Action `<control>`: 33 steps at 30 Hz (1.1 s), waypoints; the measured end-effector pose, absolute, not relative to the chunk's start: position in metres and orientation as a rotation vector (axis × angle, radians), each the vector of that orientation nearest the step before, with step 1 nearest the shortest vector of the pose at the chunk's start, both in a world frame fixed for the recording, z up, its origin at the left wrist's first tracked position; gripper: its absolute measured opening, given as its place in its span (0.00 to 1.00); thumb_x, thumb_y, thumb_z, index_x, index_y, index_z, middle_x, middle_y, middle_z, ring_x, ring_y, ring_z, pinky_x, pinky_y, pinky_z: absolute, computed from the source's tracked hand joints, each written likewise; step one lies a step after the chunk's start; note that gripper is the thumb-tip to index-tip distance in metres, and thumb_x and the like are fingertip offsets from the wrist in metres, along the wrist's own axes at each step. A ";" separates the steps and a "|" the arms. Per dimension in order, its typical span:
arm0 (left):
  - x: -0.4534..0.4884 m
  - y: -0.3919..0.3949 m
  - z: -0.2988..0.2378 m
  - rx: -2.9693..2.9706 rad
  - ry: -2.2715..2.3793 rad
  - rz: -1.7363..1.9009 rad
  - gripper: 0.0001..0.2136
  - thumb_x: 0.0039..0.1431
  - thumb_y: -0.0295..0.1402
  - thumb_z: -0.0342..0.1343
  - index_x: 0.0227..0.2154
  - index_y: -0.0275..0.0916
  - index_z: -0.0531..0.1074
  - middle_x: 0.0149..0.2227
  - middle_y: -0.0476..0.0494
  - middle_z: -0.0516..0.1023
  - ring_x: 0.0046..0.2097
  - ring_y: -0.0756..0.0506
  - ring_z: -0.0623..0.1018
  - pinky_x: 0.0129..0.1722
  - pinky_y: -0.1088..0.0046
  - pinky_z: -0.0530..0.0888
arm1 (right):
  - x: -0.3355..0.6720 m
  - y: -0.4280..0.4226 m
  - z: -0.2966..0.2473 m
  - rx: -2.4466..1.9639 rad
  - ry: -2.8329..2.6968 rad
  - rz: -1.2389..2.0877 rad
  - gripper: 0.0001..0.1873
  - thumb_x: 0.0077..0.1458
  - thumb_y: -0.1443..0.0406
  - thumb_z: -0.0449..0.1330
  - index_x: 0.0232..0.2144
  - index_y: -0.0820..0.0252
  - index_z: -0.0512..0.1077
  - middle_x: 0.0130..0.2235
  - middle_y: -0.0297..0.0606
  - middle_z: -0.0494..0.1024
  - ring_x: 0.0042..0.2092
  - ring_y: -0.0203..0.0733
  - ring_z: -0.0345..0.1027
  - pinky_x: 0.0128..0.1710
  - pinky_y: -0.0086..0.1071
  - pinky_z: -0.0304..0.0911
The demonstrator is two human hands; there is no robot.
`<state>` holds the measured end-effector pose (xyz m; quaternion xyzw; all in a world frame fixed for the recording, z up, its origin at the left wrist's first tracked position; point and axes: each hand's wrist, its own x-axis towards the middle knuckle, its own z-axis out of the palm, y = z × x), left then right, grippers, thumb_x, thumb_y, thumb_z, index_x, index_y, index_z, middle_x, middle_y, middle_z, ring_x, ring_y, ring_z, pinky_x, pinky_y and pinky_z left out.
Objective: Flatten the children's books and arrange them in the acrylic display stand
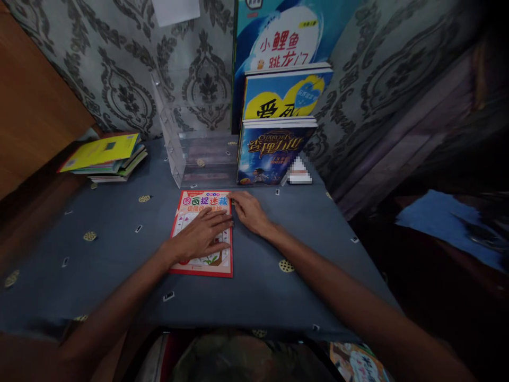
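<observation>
A red-bordered picture book (202, 269) lies closed and flat on the table, its cover facing up with colourful Chinese lettering along the top. My left hand (201, 233) rests palm down across the cover with the fingers stretched out and slightly apart, hiding the middle of it. At the book's upper right edge is my right hand (250, 212), its fingers drawn together and touching the corner. The underside of that hand and its grip on the edge are partly hidden.
Behind the book stands a clear tiered rack (173, 140) holding upright books on its right side, a dark blue book (274, 154) foremost. A book stack with a yellow top (103, 151) lies at the left of the patterned tablecloth (119, 254). A pale blue cloth (441, 223) lies at right.
</observation>
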<state>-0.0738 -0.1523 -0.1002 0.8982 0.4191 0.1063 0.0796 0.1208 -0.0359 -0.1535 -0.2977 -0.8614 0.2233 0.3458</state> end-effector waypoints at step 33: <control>-0.089 -0.170 -0.083 2.546 1.152 -0.016 0.42 0.61 0.62 0.52 0.71 0.45 0.53 0.74 0.34 0.51 0.74 0.27 0.48 0.69 0.33 0.42 | 0.106 -0.039 -0.137 -0.751 -2.555 0.347 0.21 0.70 0.64 0.48 0.60 0.56 0.72 0.63 0.48 0.72 0.65 0.50 0.65 0.62 0.50 0.63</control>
